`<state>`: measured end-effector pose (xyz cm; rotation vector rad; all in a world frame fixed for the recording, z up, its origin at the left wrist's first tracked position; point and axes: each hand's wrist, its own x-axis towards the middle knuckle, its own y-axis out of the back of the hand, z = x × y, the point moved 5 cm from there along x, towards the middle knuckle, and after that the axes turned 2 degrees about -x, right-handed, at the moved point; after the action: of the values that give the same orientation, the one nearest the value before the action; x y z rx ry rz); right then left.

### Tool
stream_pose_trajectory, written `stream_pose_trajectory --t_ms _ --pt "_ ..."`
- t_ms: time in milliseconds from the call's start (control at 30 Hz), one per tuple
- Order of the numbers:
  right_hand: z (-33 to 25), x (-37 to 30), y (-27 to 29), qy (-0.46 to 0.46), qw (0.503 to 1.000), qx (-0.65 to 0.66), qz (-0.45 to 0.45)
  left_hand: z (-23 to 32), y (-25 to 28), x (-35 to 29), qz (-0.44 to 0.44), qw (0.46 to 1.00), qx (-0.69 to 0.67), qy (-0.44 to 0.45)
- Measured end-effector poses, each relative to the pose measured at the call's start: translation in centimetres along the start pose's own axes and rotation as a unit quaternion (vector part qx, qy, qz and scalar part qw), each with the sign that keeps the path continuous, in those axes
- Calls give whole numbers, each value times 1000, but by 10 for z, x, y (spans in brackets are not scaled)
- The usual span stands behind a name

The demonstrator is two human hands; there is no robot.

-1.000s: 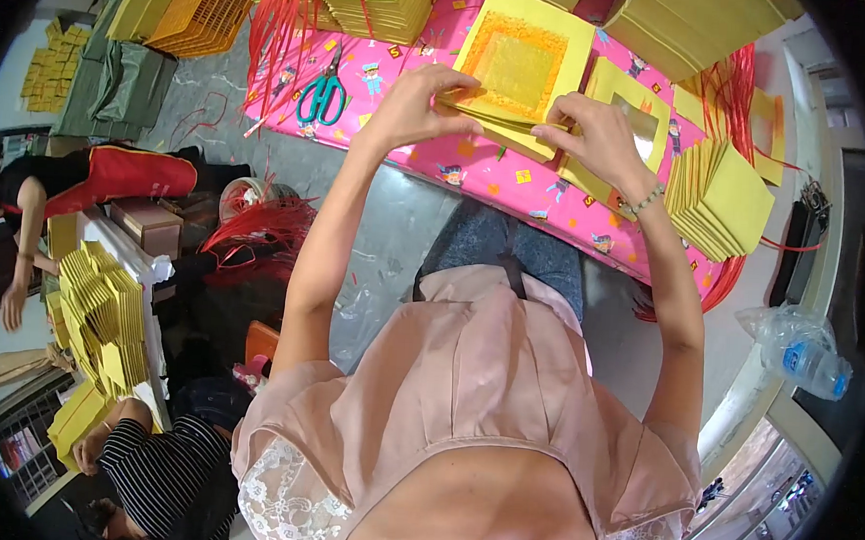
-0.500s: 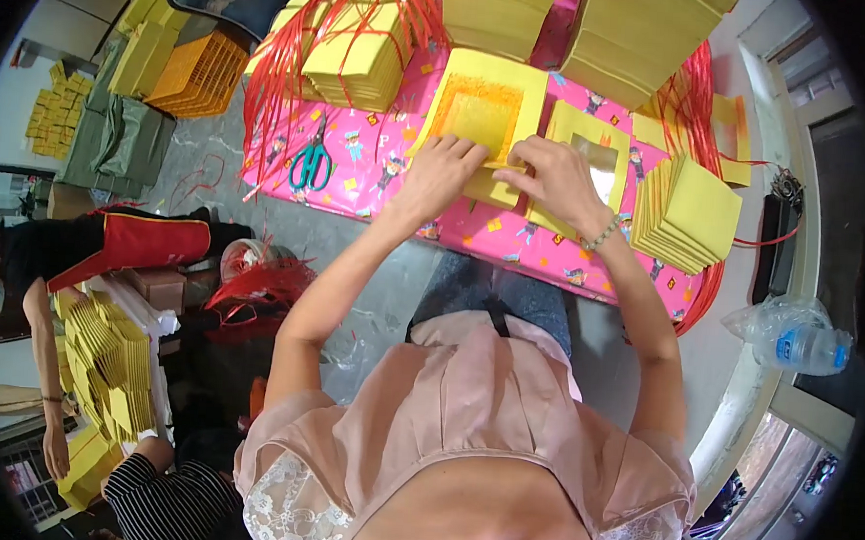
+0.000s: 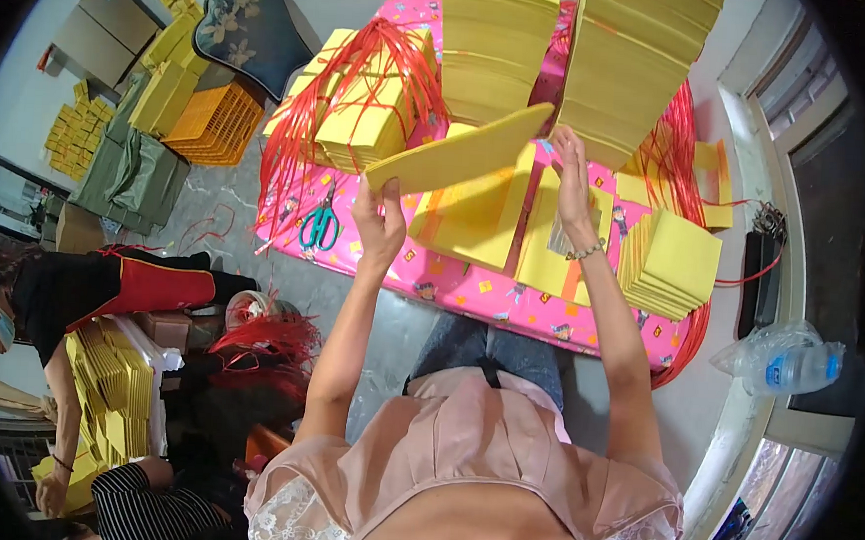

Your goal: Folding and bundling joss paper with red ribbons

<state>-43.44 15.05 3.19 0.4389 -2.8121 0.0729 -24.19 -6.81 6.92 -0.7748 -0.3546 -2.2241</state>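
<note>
My left hand (image 3: 380,226) grips the near-left end of a thin yellow paper bundle (image 3: 463,154), thumb on the near side. The bundle is held tilted above the table, its long edge toward me. By its far-right end, my right hand (image 3: 573,184) stands upright with straight fingers; whether it touches the bundle I cannot tell. Beneath the bundle lies a yellow paper pile (image 3: 479,219) with orange print, partly covered. Right of it is another yellow paper pile (image 3: 555,267) with a shiny patch, partly hidden by my right hand and wrist.
Tall yellow paper stacks (image 3: 498,53) stand at the back of the pink patterned table cover (image 3: 432,280). Teal-handled scissors (image 3: 320,227) lie left, near red ribbon strands (image 3: 390,53) over tied bundles. A fanned yellow stack (image 3: 682,259) sits right. A co-worker (image 3: 69,290) bends over yellow stacks at left.
Both hands were close together at the printed yellow paper. They have moved apart, and the left now holds a yellow bundle lifted and tilted. The view has shifted slightly.
</note>
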Motion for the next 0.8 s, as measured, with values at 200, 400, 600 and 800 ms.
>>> stream_pose_trajectory --t_ms 200,400,600,800 --pt "-1 -6 -14 -11 995 51 -89 -41 -4 -21 -48 995 -42 78" --pt "2 -12 -15 38 997 7 -70 -50 -5 -24 -27 991 -71 106" --pt "6 -21 -17 24 997 -31 -69 -47 -7 -23 -14 990 -96 105" --pt "-9 -29 -17 14 999 -3 -42 -49 -7 -24 -5 991 -78 111"
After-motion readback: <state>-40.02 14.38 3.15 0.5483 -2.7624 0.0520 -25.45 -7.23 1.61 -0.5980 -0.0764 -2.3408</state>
